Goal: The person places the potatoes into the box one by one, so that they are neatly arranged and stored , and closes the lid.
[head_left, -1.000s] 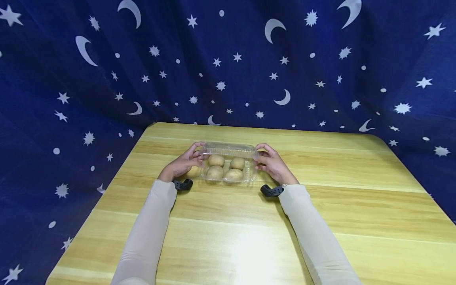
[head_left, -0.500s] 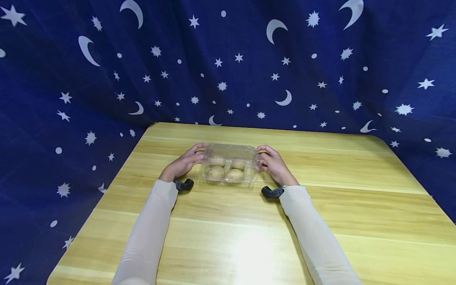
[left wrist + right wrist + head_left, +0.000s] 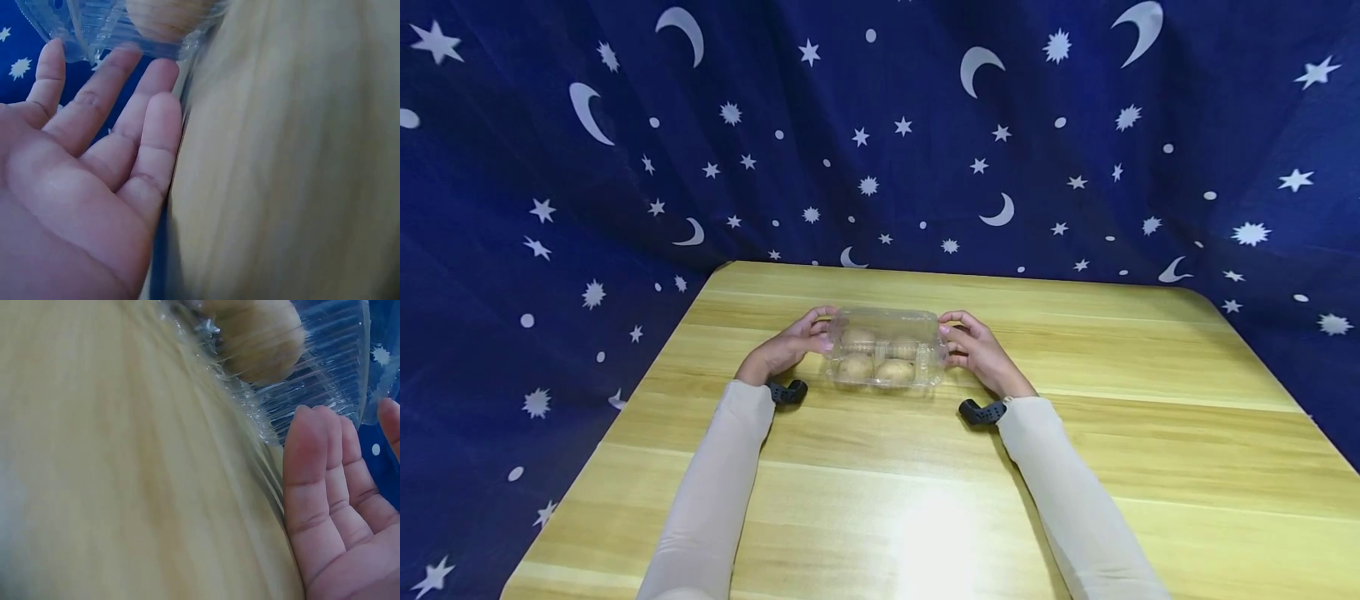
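Note:
In the head view, a clear plastic clamshell box (image 3: 928,375) sits on the table with several tan potatoes (image 3: 895,372) inside. Its hinged clear lid (image 3: 887,317) slopes down over them, its front edge still above the base. My left hand (image 3: 790,343) holds the lid at its left end between thumb and fingers. At the right end my right hand (image 3: 983,350) does the same. Both wrist views show the fingers gently bent, tips against the box's ribbed side, with a potato (image 3: 165,19) behind the plastic on the left and another potato (image 3: 265,344) on the right.
The pale wooden table (image 3: 850,483) spreads out around the box, with a bright glare patch near its front. A dark blue curtain (image 3: 737,75) with stars and moons hangs behind and to the left. Black wrist mounts (image 3: 982,412) jut inward below both hands.
The lid has swung forward and down over the potatoes, first covering the back ones and now all of them. Both hands have moved slightly with it; the box base stays put.

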Motion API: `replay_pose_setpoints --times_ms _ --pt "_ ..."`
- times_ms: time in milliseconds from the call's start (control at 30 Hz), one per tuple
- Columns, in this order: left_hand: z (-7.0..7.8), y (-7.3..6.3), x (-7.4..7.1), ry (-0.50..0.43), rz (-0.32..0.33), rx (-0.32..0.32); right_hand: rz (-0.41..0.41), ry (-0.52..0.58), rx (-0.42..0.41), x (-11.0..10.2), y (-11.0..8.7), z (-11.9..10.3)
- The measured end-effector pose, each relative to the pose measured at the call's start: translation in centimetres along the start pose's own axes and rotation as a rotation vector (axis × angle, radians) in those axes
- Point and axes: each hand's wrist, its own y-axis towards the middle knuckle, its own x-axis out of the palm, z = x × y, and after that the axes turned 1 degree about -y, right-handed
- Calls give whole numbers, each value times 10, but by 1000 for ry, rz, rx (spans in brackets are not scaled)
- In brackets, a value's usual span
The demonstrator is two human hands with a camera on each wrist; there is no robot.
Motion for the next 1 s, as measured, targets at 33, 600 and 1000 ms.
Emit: replay_pose_setpoints --times_ms 33,600,1000 --pt "1 -1 0 3 -1 -7 -5 -2 -2 0 -1 0" --pt "24 -9 0 59 -117 -137 -128 -214 -42 -3 -13 -5" --pt "27 -10 3 -33 -165 -175 -288 -257 -26 -6 -19 -6"
